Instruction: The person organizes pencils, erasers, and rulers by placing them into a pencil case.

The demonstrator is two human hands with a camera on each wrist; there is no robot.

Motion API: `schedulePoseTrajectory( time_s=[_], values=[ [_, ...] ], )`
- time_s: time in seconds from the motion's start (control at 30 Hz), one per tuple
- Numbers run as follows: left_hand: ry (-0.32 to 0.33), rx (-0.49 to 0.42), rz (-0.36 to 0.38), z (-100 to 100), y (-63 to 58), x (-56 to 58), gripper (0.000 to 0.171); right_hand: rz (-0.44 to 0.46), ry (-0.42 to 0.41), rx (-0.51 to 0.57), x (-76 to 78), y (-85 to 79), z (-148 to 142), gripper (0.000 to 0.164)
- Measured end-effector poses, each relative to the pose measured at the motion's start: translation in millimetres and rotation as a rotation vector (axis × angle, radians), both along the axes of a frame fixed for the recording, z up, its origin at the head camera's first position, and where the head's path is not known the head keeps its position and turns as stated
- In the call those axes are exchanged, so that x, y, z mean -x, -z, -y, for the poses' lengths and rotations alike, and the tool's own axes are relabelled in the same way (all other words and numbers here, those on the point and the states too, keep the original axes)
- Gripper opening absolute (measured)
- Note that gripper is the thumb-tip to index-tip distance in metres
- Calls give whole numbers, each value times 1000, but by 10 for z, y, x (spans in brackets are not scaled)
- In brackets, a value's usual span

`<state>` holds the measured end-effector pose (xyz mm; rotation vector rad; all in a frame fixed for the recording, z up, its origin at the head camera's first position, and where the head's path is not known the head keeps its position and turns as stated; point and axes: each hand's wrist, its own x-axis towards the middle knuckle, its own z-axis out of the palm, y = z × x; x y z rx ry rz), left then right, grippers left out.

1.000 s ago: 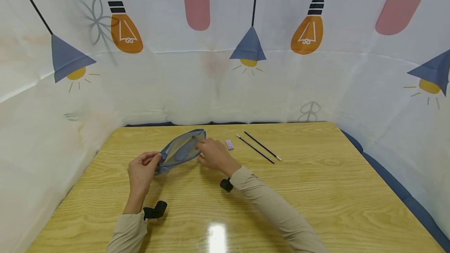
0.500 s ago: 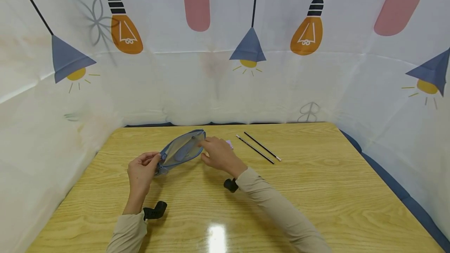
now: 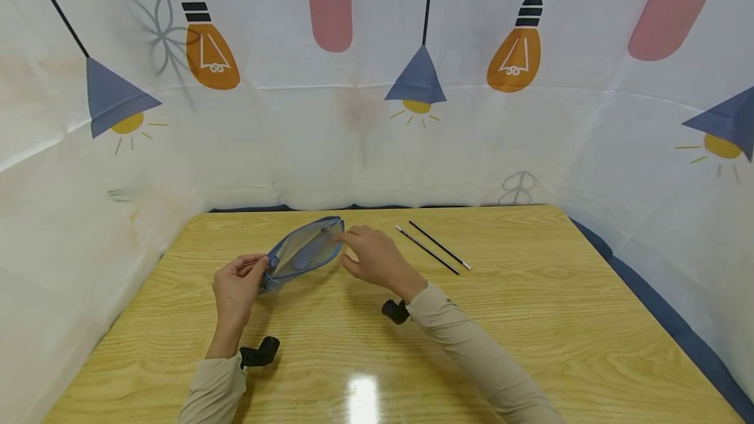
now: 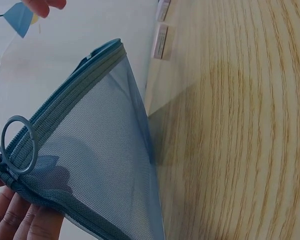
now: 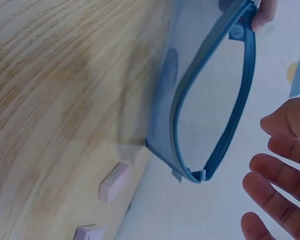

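A blue mesh zip pouch [image 3: 303, 254] stands unzipped, its mouth spread wide. My left hand [image 3: 234, 286] pinches its near left end, beside a ring [image 4: 20, 145] on the zip. Just off the far right end is my right hand [image 3: 377, 257], fingers loosely spread and holding nothing; the right wrist view shows a gap between them and the pouch. A darker blue oval shows through the mesh, and I cannot tell what it is. On the table beyond lie one pale purple eraser [image 5: 114, 182] and another eraser [image 5: 89, 232], both hidden in the head view.
Two dark pencils, a nearer pencil [image 3: 427, 250] and a farther pencil [image 3: 440, 245], lie side by side to the right of my right hand. The wooden table [image 3: 530, 319] ends at a printed white cloth [image 3: 353, 149] hanging behind it.
My right hand has drawn back a little to the right, out of the pouch's mouth. It now covers the eraser seen earlier in the head view. Left hand and pouch have hardly moved.
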<state>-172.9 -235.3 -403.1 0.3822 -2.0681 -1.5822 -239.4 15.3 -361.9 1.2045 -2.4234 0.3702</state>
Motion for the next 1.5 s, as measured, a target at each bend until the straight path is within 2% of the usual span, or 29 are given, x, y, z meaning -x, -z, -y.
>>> schedulePoseTrajectory(
  time_s=[0.4,0.57,1.03,1.5],
  values=[
    [-60,11,-7,30,-29,-17,21,-49,4,80,-19,-53,-169,29],
    [-93,-14,-30,42,-33,-28,21,-31,5,117,-18,-56,-240,29],
    [-102,-34,-59,70,-39,-11,19,30,65,182,-18,3,-484,31],
    [-107,-2,-54,81,-52,-39,20,50,164,120,20,72,-680,29]
  ],
)
